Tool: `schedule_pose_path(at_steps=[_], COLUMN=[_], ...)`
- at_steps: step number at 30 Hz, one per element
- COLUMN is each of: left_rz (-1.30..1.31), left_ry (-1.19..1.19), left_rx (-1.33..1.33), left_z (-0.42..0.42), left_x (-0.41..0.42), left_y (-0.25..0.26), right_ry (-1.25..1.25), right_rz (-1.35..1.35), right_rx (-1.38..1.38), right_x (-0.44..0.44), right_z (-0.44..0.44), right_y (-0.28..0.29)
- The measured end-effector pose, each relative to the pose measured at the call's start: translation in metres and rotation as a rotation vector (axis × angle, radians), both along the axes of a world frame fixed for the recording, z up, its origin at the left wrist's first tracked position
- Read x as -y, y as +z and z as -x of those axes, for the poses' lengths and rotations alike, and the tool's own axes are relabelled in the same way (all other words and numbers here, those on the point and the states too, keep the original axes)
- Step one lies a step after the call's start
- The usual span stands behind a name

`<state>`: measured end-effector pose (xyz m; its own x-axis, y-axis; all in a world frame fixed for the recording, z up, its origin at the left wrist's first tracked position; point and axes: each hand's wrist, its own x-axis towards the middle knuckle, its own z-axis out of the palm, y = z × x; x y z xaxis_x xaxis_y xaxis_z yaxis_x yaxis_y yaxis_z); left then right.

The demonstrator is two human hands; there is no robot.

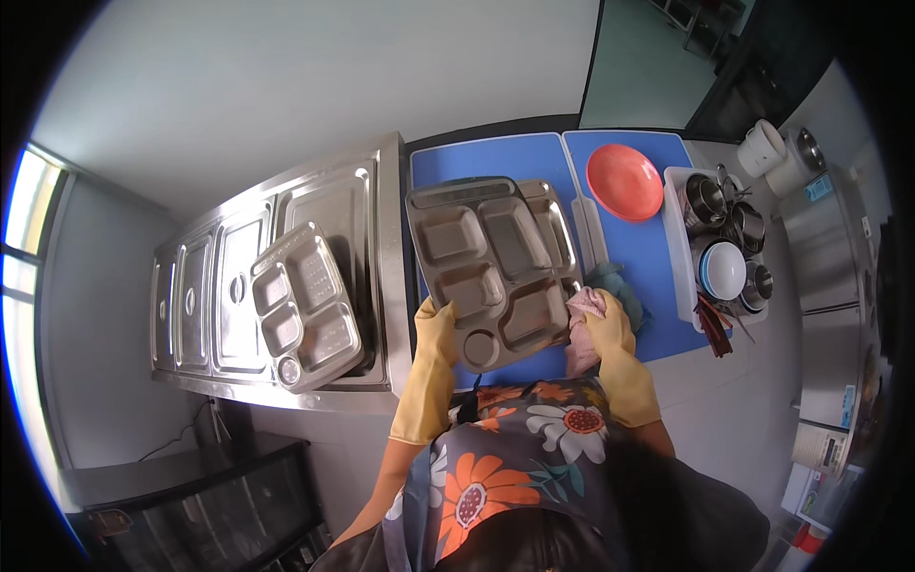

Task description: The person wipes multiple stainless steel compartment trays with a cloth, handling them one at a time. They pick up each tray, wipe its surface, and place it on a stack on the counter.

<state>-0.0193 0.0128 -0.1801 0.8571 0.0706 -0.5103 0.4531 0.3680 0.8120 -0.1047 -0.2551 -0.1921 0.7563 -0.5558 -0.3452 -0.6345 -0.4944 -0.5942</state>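
A stainless-steel compartment tray [493,279] is held tilted over a blue tabletop [486,152]. My left hand [437,325], in a yellow rubber glove, grips its lower left edge. In my right hand [607,325], gloved the same way, is a bunched pink cloth [584,323] beside the tray's right edge; whether cloth and tray touch I cannot tell. Another compartment tray [561,214] shows partly behind the held one, mostly hidden. Just beyond my right hand lies a grey-green cloth [618,286]. To the left, more compartment trays [307,307] rest in a stack on the steel counter.
The steel serving counter [389,286] has several lidded pans [243,286]. A red bowl [624,182] sits on the blue table's far right. Beside it, a white plastic bin [679,250] holds metal pots, a white bowl [724,270] and utensils. White buckets [761,149] stand farther right.
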Motion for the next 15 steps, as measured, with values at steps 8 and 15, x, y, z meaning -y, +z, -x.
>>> schedule_pose_path(at_steps=[8, 15], left_rz=[-0.588, -0.976], left_ry=[0.023, 0.038], left_rx=[0.271, 0.542], left_z=[0.001, 0.004], left_x=[0.005, 0.019], left_y=[0.051, 0.064], right_ry=[-0.086, -0.121], right_rz=[-0.222, -0.463], right_rx=[0.21, 0.335], right_x=[0.004, 0.001], right_z=[0.004, 0.008], right_y=[0.016, -0.01])
